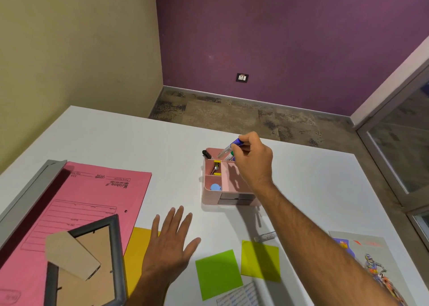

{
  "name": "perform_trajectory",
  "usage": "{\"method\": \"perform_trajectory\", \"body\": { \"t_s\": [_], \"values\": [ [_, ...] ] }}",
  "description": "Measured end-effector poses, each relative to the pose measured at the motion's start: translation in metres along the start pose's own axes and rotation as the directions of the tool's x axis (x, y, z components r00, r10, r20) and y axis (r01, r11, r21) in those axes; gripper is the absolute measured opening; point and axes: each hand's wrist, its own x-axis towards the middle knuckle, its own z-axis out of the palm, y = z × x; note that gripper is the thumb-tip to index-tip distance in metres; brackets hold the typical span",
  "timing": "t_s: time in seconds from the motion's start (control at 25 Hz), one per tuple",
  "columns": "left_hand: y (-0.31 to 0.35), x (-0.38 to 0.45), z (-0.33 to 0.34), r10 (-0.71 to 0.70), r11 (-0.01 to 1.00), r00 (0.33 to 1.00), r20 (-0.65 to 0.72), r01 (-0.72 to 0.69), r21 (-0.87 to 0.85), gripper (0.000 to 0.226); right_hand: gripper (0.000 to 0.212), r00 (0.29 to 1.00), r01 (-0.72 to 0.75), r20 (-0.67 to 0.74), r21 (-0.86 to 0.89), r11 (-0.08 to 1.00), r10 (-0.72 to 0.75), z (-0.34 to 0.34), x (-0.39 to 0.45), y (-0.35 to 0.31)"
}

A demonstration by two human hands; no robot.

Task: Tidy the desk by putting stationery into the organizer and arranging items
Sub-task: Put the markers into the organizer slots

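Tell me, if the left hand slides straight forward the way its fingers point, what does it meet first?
Probably the pink organizer. The left hand lies flat on the white desk, fingers pointing up and slightly right; only bare desk shows between. It might pass just left of it; depth is unclear.

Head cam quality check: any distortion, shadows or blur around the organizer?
Head view: wide-angle bending curves the white desk edges; the right hand, pinching a blue-capped pen, casts a hard shadow into the pink plastic organizer; the clear pen near the sticky notes looks soft.
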Motion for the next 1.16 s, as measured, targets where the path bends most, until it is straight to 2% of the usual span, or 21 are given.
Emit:
{"method": "perform_trajectory", "body": {
  "t_s": [0.12, 0.24, 0.4, 0.48, 0.56, 0.64, 0.72, 0.84, 0.92, 1.04, 1.16],
  "values": [
    [0.000, 0.000, 0.000, -0.001, 1.000, 1.000, 0.004, 0.001, 0.012, 0.066, 0.012, 0.996, -0.037, 0.078, -0.128, 0.991, 0.047, 0.005, -0.002, 0.003],
    [0.000, 0.001, 0.000, 0.002, 1.000, 1.000, 0.017, -0.002, 0.017, 0.066, 0.020, 0.990, -0.053, 0.117, -0.207, 0.977, 0.079, 0.007, -0.003, 0.005],
    [-0.001, 0.001, 0.000, 0.007, 1.000, 1.000, 0.024, -0.008, 0.026, 0.066, 0.024, 0.962, 0.041, 0.266, -0.356, 0.934, 0.059, 0.008, -0.001, 0.014],
    [0.000, 0.001, -0.001, 0.010, 0.999, 1.000, 0.026, -0.011, 0.030, 0.066, 0.024, 0.956, 0.062, 0.290, -0.354, 0.933, 0.046, 0.006, -0.001, 0.016],
    [-0.001, 0.001, 0.000, 0.013, 0.999, 1.000, 0.028, -0.014, 0.034, 0.066, 0.027, 0.973, 0.034, 0.227, -0.283, 0.959, 0.033, -0.003, -0.003, 0.020],
    [-0.001, 0.001, 0.000, 0.015, 0.999, 0.999, 0.034, -0.016, 0.043, 0.066, 0.026, 0.998, -0.018, 0.064, -0.157, 0.987, 0.028, -0.018, -0.004, 0.029],
    [-0.001, 0.001, 0.000, 0.015, 0.999, 0.999, 0.042, -0.017, 0.052, 0.066, 0.024, 0.988, -0.076, -0.135, -0.021, 0.997, 0.073, -0.037, -0.006, 0.045],
    [-0.001, 0.001, 0.001, 0.018, 0.998, 0.999, 0.049, -0.021, 0.065, 0.067, 0.019, 0.887, -0.284, -0.337, 0.139, 0.949, 0.315, -0.068, -0.021, 0.077],
    [-0.001, 0.001, 0.001, 0.021, 0.997, 0.999, 0.047, -0.025, 0.073, 0.068, 0.017, 0.797, -0.463, -0.368, 0.138, 0.876, 0.479, -0.085, -0.040, 0.104],
    [-0.001, 0.002, 0.001, 0.023, 0.997, 0.999, 0.045, -0.026, 0.078, 0.068, 0.022, 0.693, -0.701, -0.261, -0.024, 0.713, 0.672, -0.095, -0.078, 0.143],
    [-0.001, 0.002, 0.001, 0.018, 0.996, 0.998, 0.056, -0.023, 0.082, 0.069, 0.047, 0.633, -0.770, -0.114, -0.199, 0.606, 0.766, -0.089, -0.111, 0.160]
  ]
}}
